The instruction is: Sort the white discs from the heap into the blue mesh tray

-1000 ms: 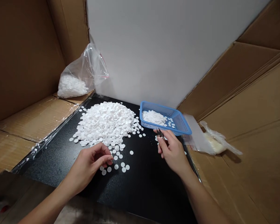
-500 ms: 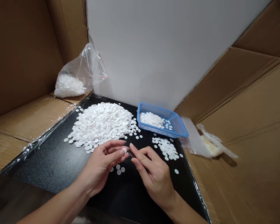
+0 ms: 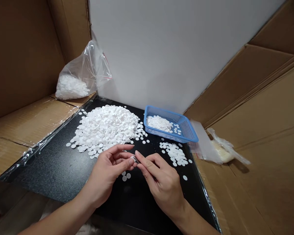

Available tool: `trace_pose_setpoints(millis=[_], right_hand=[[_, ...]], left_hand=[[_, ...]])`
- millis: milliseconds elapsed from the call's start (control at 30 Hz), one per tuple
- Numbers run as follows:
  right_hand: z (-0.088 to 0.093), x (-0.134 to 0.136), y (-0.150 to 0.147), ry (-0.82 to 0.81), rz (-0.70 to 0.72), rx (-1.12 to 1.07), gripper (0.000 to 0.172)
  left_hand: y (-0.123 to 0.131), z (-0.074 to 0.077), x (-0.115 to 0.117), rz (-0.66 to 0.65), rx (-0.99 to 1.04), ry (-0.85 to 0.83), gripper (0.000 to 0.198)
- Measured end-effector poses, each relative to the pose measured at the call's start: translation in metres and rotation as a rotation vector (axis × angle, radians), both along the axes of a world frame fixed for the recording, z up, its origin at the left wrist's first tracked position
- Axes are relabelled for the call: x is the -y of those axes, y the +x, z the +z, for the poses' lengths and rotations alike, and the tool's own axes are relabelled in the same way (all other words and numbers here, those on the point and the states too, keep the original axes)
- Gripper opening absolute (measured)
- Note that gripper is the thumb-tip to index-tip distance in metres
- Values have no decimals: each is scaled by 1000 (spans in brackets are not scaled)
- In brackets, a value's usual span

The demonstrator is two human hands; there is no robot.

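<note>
Between thumb and fingers, my left hand (image 3: 114,163) pinches a small white disc (image 3: 132,158) over the black tabletop (image 3: 137,202). My right hand (image 3: 159,176) is closed around a thin dark tool (image 3: 136,160), most of which the fingers hide; its exact kind cannot be made out. The tool's tip meets the disc's edge. Several loose discs (image 3: 124,178) lie on the table just below my left hand. Behind that hand rises a big heap of white discs (image 3: 109,127).
A blue plastic basket (image 3: 170,112) holding discs stands at the back right, with a smaller disc pile (image 3: 175,153) in front. A clear bag of white pieces (image 3: 73,85) rests at left. Another bag (image 3: 224,151) lies right. Cardboard walls (image 3: 267,107) flank the table.
The tool's tip has come against the disc, which now looks tilted in my left fingers. Both hands have drawn slightly closer together. The view has shifted a little.
</note>
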State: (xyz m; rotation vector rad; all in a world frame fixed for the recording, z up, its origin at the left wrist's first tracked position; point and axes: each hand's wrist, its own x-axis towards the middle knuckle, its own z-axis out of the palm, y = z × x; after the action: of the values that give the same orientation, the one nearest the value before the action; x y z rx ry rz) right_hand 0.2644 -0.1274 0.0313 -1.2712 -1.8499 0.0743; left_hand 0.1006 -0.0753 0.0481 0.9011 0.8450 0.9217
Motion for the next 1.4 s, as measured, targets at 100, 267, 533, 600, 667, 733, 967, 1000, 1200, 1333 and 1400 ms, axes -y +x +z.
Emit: trace_pose_setpoints(millis=[100,267,533,600,667,733,967,1000,1200,1333,1400], right_hand=[[1,0,0,0,13,3,40],[1,1,0,21,20,8,40],[4,1,-1,42,23,13,42],[4,2,-1,42,22,16,42],[4,2,-1,42,20,20,42],[5,1,-1,55,21,20,41],[5,-1,1,27,17,-59,35],[4,-2,2,14,4,-80,33],[3,-5,3,19,-18,-144,32],[2,-3,2,56,17,-129,39],[1,-2,2,68,26,-112,43]], left_hand=[[-1,0,0,0,-16,15,41],[-2,0,1,-9,14,13,40],[-3,-1,4,-20,13,22,37],[-3,-1,4,-23,10,28,37],[-3,0,4,-23,6,35,38],[-4,1,4,-24,1,37,38],[-5,4,3,-43,-9,38,35],[-5,4,3,-38,-17,42,35],[-4,3,-1,-37,38,-9,31],[-5,1,-3,-31,61,-75,25],[-6,0,-4,-18,54,-124,26]])
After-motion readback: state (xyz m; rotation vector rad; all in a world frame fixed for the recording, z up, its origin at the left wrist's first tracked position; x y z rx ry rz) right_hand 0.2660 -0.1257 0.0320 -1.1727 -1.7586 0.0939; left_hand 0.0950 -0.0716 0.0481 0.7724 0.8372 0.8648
